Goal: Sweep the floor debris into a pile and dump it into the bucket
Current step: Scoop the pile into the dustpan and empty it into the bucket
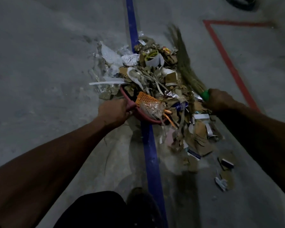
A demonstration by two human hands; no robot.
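While my left hand [113, 111] grips the red dustpan's [130, 104] rim and my right hand [220, 100] clasps the grass broom [186, 63], I judge a hard stroke could scatter the debris pile [156, 76] past it.

Bare forearms, no sleeves; dark shorts [95, 209] and a dark shoe [141, 204].

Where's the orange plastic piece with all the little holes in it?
In the head view, the orange perforated piece lies near the centre, on the debris pile inside the red dustpan's rim, just right of the left hand.
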